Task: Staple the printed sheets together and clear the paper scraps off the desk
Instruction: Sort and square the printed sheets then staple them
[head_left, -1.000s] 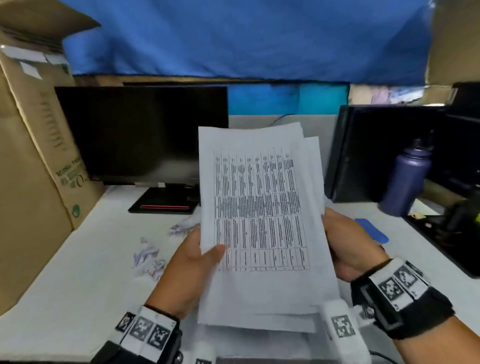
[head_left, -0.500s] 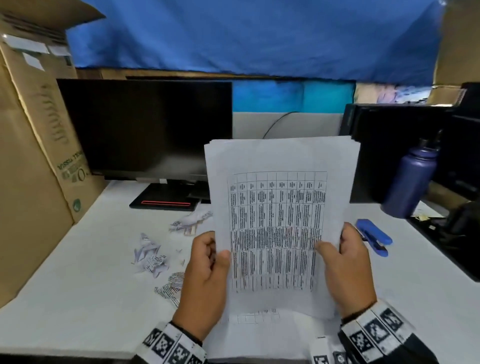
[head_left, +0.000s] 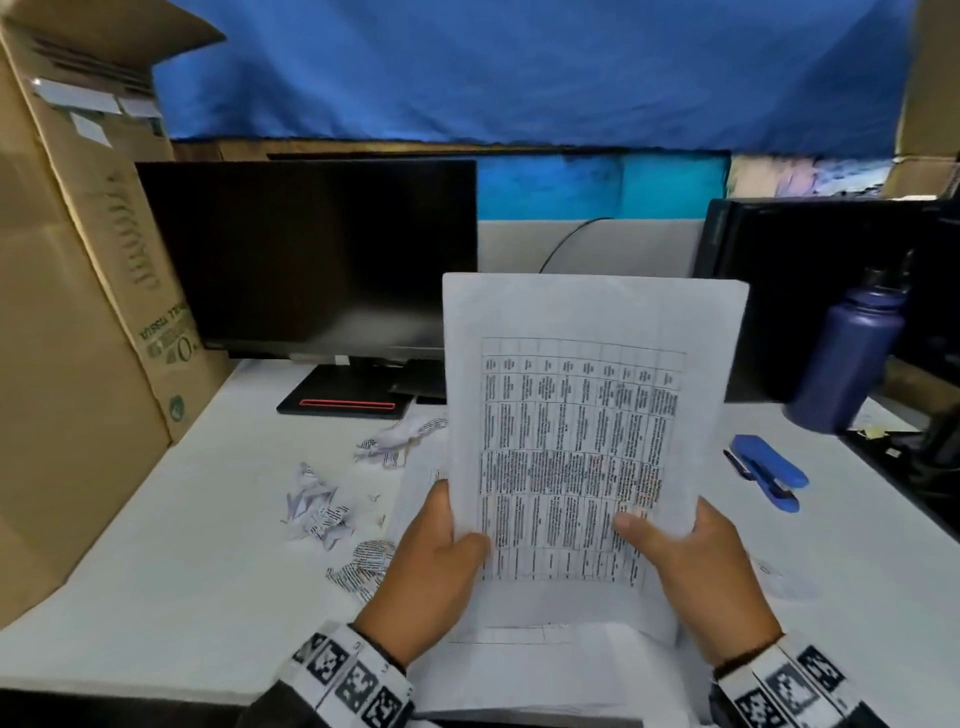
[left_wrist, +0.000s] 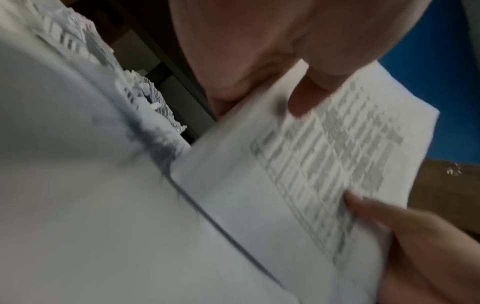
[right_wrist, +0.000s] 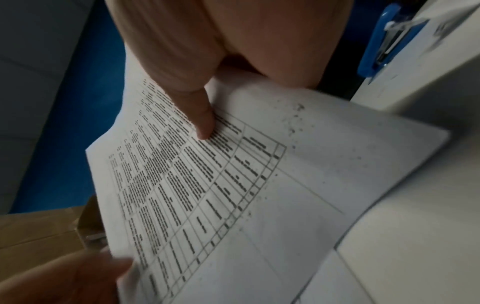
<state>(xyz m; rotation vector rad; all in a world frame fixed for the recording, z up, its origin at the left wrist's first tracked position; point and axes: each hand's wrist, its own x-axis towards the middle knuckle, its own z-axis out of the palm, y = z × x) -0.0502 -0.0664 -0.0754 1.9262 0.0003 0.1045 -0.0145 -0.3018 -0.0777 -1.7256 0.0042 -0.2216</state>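
Observation:
A stack of printed sheets (head_left: 582, 441) with a dense table stands upright on its lower edge over the white desk (head_left: 156, 571). My left hand (head_left: 436, 566) grips its left side, thumb on the front page. My right hand (head_left: 691, 561) grips the right side the same way. The same printed sheets (right_wrist: 207, 185) show in the right wrist view and blurred in the left wrist view (left_wrist: 324, 164). Torn and crumpled paper scraps (head_left: 322, 509) lie left of the sheets. A blue stapler (head_left: 769, 470) lies to the right, also in the right wrist view (right_wrist: 381, 39).
A black monitor (head_left: 311, 260) stands at the back left, a big cardboard box (head_left: 78, 364) on the far left. A purple bottle (head_left: 847, 358) and dark equipment (head_left: 810, 270) stand at the right. More paper (head_left: 545, 670) lies flat under the held stack near the front edge.
The fanned, tilted sheets have been squared into one neat stack and lowered toward the desk. Both hands shifted to grip its two sides.

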